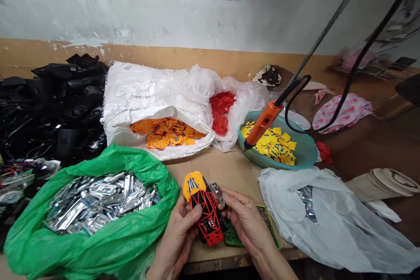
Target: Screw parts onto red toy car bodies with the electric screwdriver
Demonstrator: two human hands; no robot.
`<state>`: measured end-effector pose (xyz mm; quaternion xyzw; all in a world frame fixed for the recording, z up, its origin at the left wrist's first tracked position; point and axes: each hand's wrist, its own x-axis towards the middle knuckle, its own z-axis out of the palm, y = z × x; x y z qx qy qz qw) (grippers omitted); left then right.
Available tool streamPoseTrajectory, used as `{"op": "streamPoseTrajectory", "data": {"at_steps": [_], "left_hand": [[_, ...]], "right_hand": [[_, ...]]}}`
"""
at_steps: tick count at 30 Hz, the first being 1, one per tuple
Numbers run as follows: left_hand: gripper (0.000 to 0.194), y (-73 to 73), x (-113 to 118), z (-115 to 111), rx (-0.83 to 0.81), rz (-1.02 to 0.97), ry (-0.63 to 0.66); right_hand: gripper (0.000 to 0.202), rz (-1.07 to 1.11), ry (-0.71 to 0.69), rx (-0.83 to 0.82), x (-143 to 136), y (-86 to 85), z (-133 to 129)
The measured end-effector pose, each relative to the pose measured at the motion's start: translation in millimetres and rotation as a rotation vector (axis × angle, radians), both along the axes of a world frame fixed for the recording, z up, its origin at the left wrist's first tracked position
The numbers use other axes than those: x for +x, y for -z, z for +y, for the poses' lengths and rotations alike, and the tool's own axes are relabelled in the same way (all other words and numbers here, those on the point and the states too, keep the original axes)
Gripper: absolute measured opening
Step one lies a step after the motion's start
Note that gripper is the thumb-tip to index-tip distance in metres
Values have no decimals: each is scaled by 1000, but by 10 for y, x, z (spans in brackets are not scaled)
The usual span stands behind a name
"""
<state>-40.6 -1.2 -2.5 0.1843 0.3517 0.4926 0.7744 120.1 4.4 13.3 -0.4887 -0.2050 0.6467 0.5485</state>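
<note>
A toy vehicle body (206,216) with a red lattice frame, black parts and an orange-yellow end piece is held over the cardboard. My left hand (183,223) grips it from the left, thumb on the red frame. On the other side, my right hand (241,214) pinches a small silvery-grey part (216,193) between thumb and fingers, close beside the toy's upper right edge. Beneath my right hand lies a green tray (233,235), partly hidden, with small dark pieces in it.
A green bag (26,238) of silvery parts stands left, black parts (72,100) behind it. White sack (147,83) holds orange pieces, teal basin (305,153) yellow ones. An orange screwdriver (264,123) hangs over the basin. Right lies a whitish bag (288,210).
</note>
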Motion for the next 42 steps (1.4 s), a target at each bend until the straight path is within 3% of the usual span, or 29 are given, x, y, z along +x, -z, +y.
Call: {"op": "streamPoseTrajectory", "data": {"at_steps": [6, 9, 14, 17, 24, 29, 32, 42], "left_hand": [[57, 0, 3, 2, -12, 39, -18], [57, 23, 12, 15, -18, 30, -47], [63, 53, 89, 57, 0, 69, -204], [63, 6, 131, 83, -3, 74, -276], [41, -96, 49, 87, -109, 13, -97], [34, -65, -30, 60, -48, 31, -130], [34, -58, -68, 19, -48, 43, -92], [36, -13, -93, -28, -43, 146, -99]], "right_hand": [[43, 57, -17, -23, 4, 36, 25], [42, -32, -6, 29, -4, 52, -6], [21, -457, 13, 355, -54, 34, -80], [20, -628, -31, 520, -93, 29, -102], [25, -732, -74, 610, -64, 115, -91], [19, -695, -157, 525, -38, 145, -89], [18, -704, -139, 508, -38, 114, -111], [24, -1036, -126, 793, -116, -7, -276]]}}
